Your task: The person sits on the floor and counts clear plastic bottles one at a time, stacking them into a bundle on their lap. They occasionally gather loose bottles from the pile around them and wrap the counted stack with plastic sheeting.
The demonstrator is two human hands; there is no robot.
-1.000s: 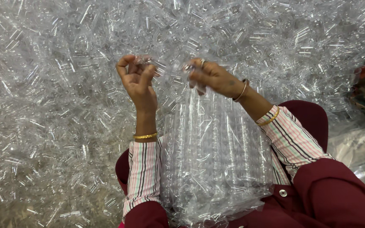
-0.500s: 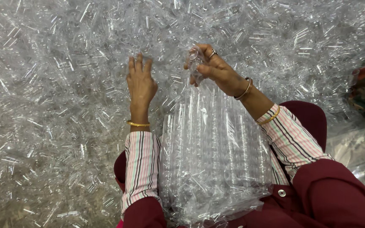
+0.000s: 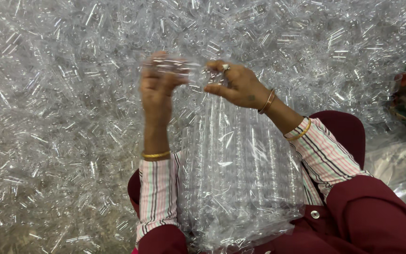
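Gripping clear plastic tubes (image 3: 184, 66) in left hand (image 3: 158, 87) | pinching mouth of clear plastic bag (image 3: 240, 178) with right hand (image 3: 238, 84) | sitting amid pile of loose tubes (image 3: 62, 131)

We saw a clear plastic bag (image 3: 240, 183) standing upright against the lap, packed with rows of transparent tubes and crinkled at its base. Its open top sat gathered just below a small clear tube (image 3: 191, 70), held level above the loose heap.
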